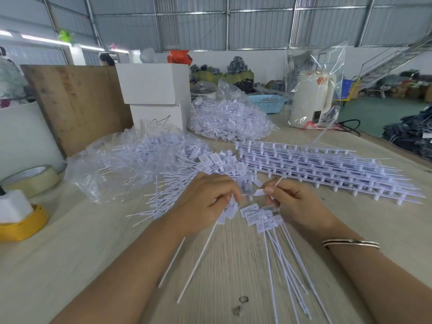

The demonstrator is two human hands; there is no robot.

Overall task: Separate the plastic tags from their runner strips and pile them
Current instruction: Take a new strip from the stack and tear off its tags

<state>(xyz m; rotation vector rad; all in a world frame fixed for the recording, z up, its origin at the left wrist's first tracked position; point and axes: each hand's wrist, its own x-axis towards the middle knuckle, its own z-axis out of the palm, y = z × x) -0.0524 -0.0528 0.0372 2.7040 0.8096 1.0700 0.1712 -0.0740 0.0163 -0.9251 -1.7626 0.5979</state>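
Both hands work close together over the middle of the worktop (93, 242), a pale wood-grain board. The left hand (205, 202) is curled round a small bunch of flat white tags (230, 211), their thin stems trailing toward the person. The right hand (292, 202) pinches a single tag (259, 192) between thumb and fingers, just beside the left. Behind them, largest first: a broad stack of moulded runner strips (327, 167) with stubby pegs, spreading to the right; a crinkled clear bag of loose tags (131, 160) on the left; a second heaped bag (229, 122) further back. Below the right hand lies a fan of separated tags (264, 218), long stems pointing to the near edge. Bare worktop shows at lower left.
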